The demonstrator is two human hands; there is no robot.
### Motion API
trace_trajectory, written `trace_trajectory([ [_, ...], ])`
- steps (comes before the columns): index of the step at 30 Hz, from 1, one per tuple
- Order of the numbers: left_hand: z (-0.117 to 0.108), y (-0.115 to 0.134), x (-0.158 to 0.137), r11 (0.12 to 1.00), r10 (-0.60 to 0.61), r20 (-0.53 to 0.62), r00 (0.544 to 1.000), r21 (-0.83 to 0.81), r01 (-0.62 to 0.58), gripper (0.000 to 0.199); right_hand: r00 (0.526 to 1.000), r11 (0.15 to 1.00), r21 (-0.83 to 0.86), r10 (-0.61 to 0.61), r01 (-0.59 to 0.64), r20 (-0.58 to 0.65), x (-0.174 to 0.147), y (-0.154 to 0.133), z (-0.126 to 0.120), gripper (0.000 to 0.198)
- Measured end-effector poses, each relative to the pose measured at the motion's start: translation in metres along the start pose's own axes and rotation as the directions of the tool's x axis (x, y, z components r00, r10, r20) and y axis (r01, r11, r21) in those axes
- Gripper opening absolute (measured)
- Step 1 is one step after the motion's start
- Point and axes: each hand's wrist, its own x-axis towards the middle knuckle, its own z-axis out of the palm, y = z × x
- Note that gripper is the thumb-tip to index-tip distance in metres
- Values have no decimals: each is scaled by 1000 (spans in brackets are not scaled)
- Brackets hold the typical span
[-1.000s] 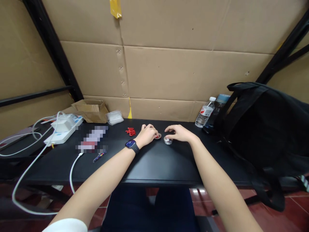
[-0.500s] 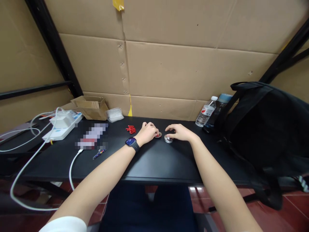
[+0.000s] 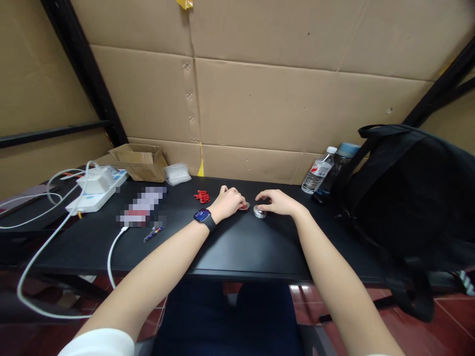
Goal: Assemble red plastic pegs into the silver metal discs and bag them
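My left hand (image 3: pixel 230 203), with a dark smartwatch (image 3: pixel 203 215) on its wrist, is closed with fingertips pressed down at a small flat round disc (image 3: pixel 246 206) on the table. Red shows under the fingertips, but what they pinch is too small to make out. Just right of the disc stands a low round silver tin (image 3: pixel 260 213). My right hand (image 3: pixel 273 202) arches over the tin with fingers apart, its thumb by the tin's top edge. A small heap of red pieces (image 3: pixel 202 197) lies left of my left hand.
On the left are a white power strip (image 3: pixel 100 193) with cables, a blurred-out flat item (image 3: pixel 143 207), an open cardboard box (image 3: pixel 143 163) and a clear plastic packet (image 3: pixel 177 174). A water bottle (image 3: pixel 319 170), a darker bottle (image 3: pixel 346 151) and a black backpack (image 3: pixel 415 198) stand right. Cardboard walls the back.
The view has shifted very slightly. Both hands keep nearly the same places at the disc and the tin.
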Motion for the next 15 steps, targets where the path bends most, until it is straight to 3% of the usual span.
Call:
trace_trajectory([
  [15,-5,3,2,1000,-6,36,999,-20,7,25,1000,1000,-2,2,-2,6,1,2,1,32],
])
